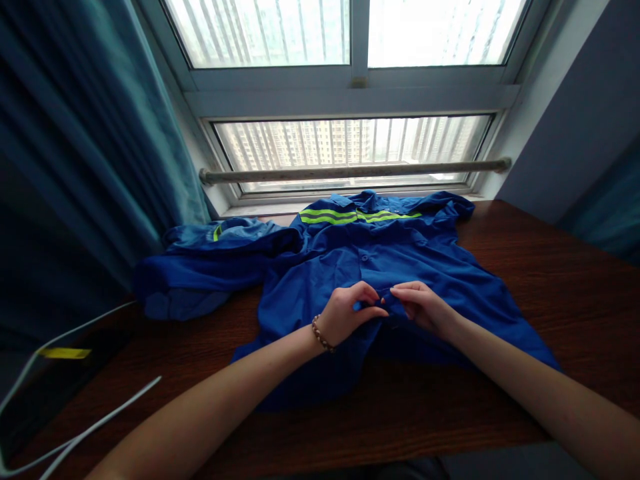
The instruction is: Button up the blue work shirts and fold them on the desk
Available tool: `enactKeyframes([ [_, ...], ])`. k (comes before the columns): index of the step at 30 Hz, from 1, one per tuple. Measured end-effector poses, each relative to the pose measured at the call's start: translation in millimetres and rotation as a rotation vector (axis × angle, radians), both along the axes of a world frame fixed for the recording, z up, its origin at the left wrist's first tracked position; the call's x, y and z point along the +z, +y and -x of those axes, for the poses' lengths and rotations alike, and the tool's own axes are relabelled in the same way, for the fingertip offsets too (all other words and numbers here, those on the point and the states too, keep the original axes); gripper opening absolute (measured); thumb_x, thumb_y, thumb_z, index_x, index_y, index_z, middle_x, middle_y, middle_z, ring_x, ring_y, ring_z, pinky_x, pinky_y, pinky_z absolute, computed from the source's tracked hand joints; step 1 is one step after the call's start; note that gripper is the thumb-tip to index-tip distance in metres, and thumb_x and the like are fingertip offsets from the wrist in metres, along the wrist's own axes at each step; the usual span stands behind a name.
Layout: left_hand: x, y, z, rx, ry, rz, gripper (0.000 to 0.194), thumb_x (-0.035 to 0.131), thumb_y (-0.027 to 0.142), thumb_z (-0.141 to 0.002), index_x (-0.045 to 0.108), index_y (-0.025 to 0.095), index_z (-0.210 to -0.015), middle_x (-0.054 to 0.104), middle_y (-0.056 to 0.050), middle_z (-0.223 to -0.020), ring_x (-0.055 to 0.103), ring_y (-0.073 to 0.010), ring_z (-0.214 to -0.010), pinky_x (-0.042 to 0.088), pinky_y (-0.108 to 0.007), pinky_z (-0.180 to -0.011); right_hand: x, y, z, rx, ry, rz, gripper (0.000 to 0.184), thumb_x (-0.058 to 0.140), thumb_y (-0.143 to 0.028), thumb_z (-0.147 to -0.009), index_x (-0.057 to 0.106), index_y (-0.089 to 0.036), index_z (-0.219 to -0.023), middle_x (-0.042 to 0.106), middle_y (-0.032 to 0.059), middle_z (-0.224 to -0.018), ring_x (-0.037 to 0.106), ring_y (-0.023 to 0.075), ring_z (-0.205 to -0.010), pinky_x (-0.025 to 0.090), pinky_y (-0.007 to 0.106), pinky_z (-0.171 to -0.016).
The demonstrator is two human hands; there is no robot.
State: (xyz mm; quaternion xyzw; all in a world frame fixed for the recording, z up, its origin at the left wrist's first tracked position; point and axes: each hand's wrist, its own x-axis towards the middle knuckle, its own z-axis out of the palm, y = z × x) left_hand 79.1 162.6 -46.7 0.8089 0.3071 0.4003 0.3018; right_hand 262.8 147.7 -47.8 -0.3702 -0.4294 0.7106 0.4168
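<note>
A blue work shirt [400, 267] with yellow-green reflective stripes lies spread on a dark wooden table [560, 280], collar toward the window. My left hand [347, 312], a bead bracelet on its wrist, pinches the shirt's front placket near the middle. My right hand [423, 305] pinches the same strip of fabric just to the right, fingertips almost meeting the left hand's. Both hands are closed on the cloth. A second blue garment [210, 263] lies bunched to the left of the shirt.
A window [350, 147] with a metal rail runs behind the table. A teal curtain [90, 147] hangs at left. White cables [100, 420] and a yellow tag [65, 353] lie off the table's left edge. A grey wall stands at right.
</note>
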Motion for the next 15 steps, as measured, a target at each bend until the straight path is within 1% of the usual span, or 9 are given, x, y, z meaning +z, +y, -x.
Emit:
enactKeyframes([
  [2,0.2,0.7,1.8,0.013,0.004,-0.048,0.028,0.071,0.034,-0.065,0.054,0.017,-0.079,0.064,0.002,-0.071,0.060,-0.0114,-0.065,0.046,-0.020,-0.062,1.3,0.5,-0.5,0.013,0.046,-0.022,0.020,0.061,-0.028,-0.069,0.066,-0.009,-0.065,0.054,0.0009,-0.048,0.044,0.0062,-0.039,0.033,0.017,-0.038],
  [4,0.2,1.5,3.0,0.029,0.008,-0.075,0.033,0.071,0.035,-0.064,0.051,0.018,-0.085,0.064,0.004,-0.070,0.061,-0.0116,-0.066,0.047,-0.020,-0.063,1.7,0.7,-0.7,0.036,0.081,-0.024,0.018,0.059,-0.025,-0.069,0.067,-0.008,-0.070,0.056,0.0023,-0.051,0.046,0.0070,-0.041,0.035,0.017,-0.038],
  [6,-0.2,2.2,3.9,0.028,0.011,-0.100,0.037,0.070,0.036,-0.065,0.048,0.019,-0.088,0.063,0.004,-0.069,0.061,-0.0116,-0.066,0.047,-0.021,-0.064,1.3,0.5,-0.2,0.063,0.111,-0.008,0.018,0.060,-0.022,-0.066,0.067,-0.009,-0.076,0.058,0.0031,-0.056,0.048,0.0072,-0.043,0.037,0.017,-0.040],
  [8,-1.0,3.0,4.6,0.014,0.013,-0.142,0.036,0.069,0.037,-0.066,0.046,0.019,-0.088,0.063,0.004,-0.071,0.061,-0.0113,-0.066,0.047,-0.020,-0.063,0.3,-0.2,0.8,0.061,0.112,0.002,0.019,0.063,-0.021,-0.064,0.067,-0.010,-0.079,0.059,0.0025,-0.058,0.049,0.0064,-0.043,0.038,0.016,-0.040],
  [12,-4.4,5.3,6.0,0.003,0.026,-0.249,0.035,0.067,0.038,-0.068,0.046,0.019,-0.090,0.064,0.002,-0.072,0.061,-0.0117,-0.068,0.047,-0.021,-0.064,-1.4,-2.2,2.9,0.011,-0.011,-0.019,0.022,0.067,-0.025,-0.064,0.067,-0.012,-0.082,0.057,-0.0003,-0.055,0.046,0.0049,-0.041,0.035,0.015,-0.039],
  [15,-8.1,7.1,7.1,-0.015,0.035,-0.325,0.034,0.065,0.037,-0.071,0.046,0.018,-0.092,0.064,0.001,-0.073,0.062,-0.0124,-0.069,0.048,-0.022,-0.064,-0.5,-3.6,3.7,-0.015,-0.111,-0.095,0.024,0.068,-0.029,-0.064,0.068,-0.013,-0.082,0.056,-0.0013,-0.057,0.045,0.0050,-0.044,0.035,0.016,-0.041],
])
